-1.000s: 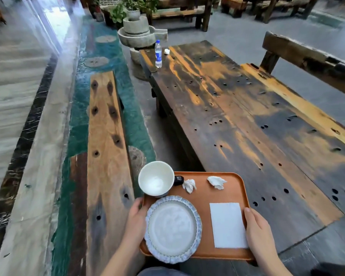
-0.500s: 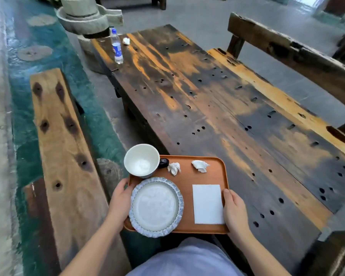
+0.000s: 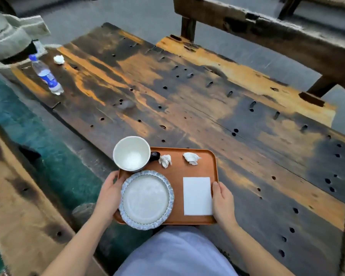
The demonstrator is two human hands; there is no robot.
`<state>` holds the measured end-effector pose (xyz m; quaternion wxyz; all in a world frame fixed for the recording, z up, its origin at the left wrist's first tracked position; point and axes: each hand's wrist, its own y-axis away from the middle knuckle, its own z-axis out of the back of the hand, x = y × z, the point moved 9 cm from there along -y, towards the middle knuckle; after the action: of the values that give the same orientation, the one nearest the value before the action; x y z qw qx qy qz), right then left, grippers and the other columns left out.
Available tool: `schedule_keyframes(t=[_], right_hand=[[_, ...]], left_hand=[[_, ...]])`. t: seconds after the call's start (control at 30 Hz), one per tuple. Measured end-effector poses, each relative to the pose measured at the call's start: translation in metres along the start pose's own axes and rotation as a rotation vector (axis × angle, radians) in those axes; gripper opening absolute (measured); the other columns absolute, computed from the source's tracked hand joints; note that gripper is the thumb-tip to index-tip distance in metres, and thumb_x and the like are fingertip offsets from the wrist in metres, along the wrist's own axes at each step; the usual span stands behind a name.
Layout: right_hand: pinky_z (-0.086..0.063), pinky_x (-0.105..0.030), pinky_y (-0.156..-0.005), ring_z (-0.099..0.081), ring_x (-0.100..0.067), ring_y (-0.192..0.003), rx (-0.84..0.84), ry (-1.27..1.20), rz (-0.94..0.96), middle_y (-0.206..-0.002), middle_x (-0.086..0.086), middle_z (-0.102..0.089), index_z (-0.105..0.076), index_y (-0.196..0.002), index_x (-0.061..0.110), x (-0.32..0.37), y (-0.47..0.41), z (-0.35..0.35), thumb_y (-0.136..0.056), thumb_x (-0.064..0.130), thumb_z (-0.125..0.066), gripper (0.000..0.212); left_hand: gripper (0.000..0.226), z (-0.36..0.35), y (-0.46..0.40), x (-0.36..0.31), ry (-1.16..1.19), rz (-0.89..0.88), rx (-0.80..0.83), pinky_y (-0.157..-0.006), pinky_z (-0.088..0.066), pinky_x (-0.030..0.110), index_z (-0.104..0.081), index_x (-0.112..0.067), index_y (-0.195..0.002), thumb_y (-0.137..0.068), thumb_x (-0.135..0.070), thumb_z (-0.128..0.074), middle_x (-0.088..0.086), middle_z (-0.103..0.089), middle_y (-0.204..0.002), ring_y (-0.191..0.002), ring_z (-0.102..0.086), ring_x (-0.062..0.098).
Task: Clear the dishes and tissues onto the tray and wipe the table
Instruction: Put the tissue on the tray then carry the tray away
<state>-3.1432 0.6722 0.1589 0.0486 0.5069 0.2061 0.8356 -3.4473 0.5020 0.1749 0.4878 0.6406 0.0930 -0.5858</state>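
An orange tray is held over the near left corner of the dark wooden table. My left hand grips its left edge and my right hand grips its right edge. On the tray stand a white cup, a blue-rimmed plate, a flat white napkin and two crumpled tissues. Another crumpled tissue lies at the table's far left end.
A plastic water bottle stands near the far left edge of the table. A wooden bench runs along the left, another bench behind the table on the right. A stone object sits top left.
The view has swung rightward and down over the table. Both hands still hold the tray, which sits slightly further over the table corner.
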Motion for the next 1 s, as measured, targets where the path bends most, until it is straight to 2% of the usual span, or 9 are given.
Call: schedule_keyframes(t=[0.1, 0.23, 0.37, 0.53, 0.63, 0.73, 0.8, 0.9, 1.0], right_hand=[[-0.039, -0.026, -0.061, -0.053, -0.011, -0.064, -0.041, 0.0, -0.038, -0.071, 0.0, -0.059, -0.054, -0.075, 0.013, 0.012, -0.014, -0.006, -0.106, 0.024, -0.037, 0.038], [-0.04, -0.028, -0.059, -0.051, -0.014, -0.062, -0.125, -0.029, -0.086, -0.067, -0.005, -0.058, -0.053, -0.073, 0.008, 0.017, -0.028, -0.013, -0.105, 0.025, -0.038, 0.04], [-0.043, -0.032, -0.062, -0.059, -0.02, -0.07, -0.224, -0.068, -0.156, -0.077, -0.007, -0.066, -0.061, -0.082, 0.009, 0.022, -0.029, -0.024, -0.105, 0.026, -0.038, 0.037], [-0.05, -0.03, -0.065, -0.066, -0.017, -0.079, -0.361, -0.089, -0.274, -0.084, -0.001, -0.069, -0.064, -0.09, 0.017, 0.022, -0.023, -0.055, -0.105, 0.032, -0.038, 0.033], [-0.054, -0.04, -0.072, -0.067, -0.021, -0.079, -0.406, -0.074, -0.386, -0.082, -0.003, -0.071, -0.065, -0.088, 0.014, 0.013, -0.018, -0.09, -0.104, 0.032, -0.04, 0.034], [-0.053, -0.043, -0.084, -0.066, -0.022, -0.086, -0.418, -0.038, -0.47, -0.089, -0.005, -0.071, -0.065, -0.09, 0.012, 0.011, -0.01, -0.123, -0.103, 0.026, -0.042, 0.03], [-0.052, -0.041, -0.085, -0.065, -0.02, -0.089, -0.436, -0.052, -0.502, -0.094, -0.004, -0.07, -0.063, -0.095, 0.015, 0.015, -0.008, -0.143, -0.104, 0.026, -0.04, 0.027], [-0.05, -0.036, -0.082, -0.063, -0.016, -0.091, -0.483, -0.124, -0.543, -0.1, -0.002, -0.067, -0.06, -0.105, 0.019, 0.021, -0.005, -0.171, -0.105, 0.032, -0.035, 0.028], [-0.053, -0.039, -0.084, -0.063, -0.013, -0.088, -0.539, -0.173, -0.568, -0.095, 0.004, -0.067, -0.059, -0.096, 0.026, 0.017, -0.012, -0.19, -0.104, 0.038, -0.034, 0.029]], left_hand=[[0.014, -0.012, -0.029, -0.018, -0.02, -0.007, 0.047, -0.066, -0.055, 0.034, -0.064, -0.031, -0.111, -0.099, -0.038, -0.06, -0.007, -0.073, -0.104, -0.093, -0.072, 0.018], [0.032, -0.027, -0.071, -0.039, -0.057, 0.017, 0.141, -0.066, -0.055, 0.033, -0.06, -0.023, -0.131, -0.101, -0.034, -0.059, -0.002, -0.072, -0.114, -0.096, -0.071, 0.018], [0.022, -0.04, -0.118, -0.055, -0.123, 0.039, 0.26, -0.076, -0.059, 0.041, -0.065, -0.027, -0.12, -0.1, -0.034, -0.06, 0.002, -0.076, -0.112, -0.094, -0.074, 0.022], [0.034, -0.05, -0.179, -0.066, -0.204, 0.095, 0.429, -0.071, -0.06, 0.038, -0.059, -0.023, -0.132, -0.1, -0.032, -0.061, 0.003, -0.075, -0.115, -0.095, -0.076, 0.022], [0.029, -0.046, -0.212, -0.076, -0.266, 0.106, 0.524, -0.069, -0.058, 0.036, -0.058, -0.021, -0.127, -0.1, -0.029, -0.061, 0.004, -0.074, -0.113, -0.095, -0.074, 0.023], [0.028, -0.039, -0.244, -0.082, -0.316, 0.103, 0.556, -0.071, -0.054, 0.036, -0.06, -0.018, -0.126, -0.1, -0.028, -0.06, 0.009, -0.072, -0.115, -0.094, -0.07, 0.022], [0.029, -0.033, -0.265, -0.078, -0.358, 0.092, 0.571, -0.077, -0.054, 0.039, -0.061, -0.017, -0.127, -0.102, -0.028, -0.057, 0.012, -0.071, -0.12, -0.097, -0.069, 0.022], [0.02, -0.022, -0.287, -0.07, -0.419, 0.12, 0.584, -0.09, -0.055, 0.047, -0.066, -0.028, -0.119, -0.102, -0.03, -0.057, 0.011, -0.072, -0.121, -0.104, -0.07, 0.025], [0.022, -0.023, -0.299, -0.071, -0.415, 0.125, 0.587, -0.084, -0.056, 0.045, -0.063, -0.021, -0.124, -0.104, -0.025, -0.053, 0.009, -0.074, -0.113, -0.103, -0.071, 0.028]])
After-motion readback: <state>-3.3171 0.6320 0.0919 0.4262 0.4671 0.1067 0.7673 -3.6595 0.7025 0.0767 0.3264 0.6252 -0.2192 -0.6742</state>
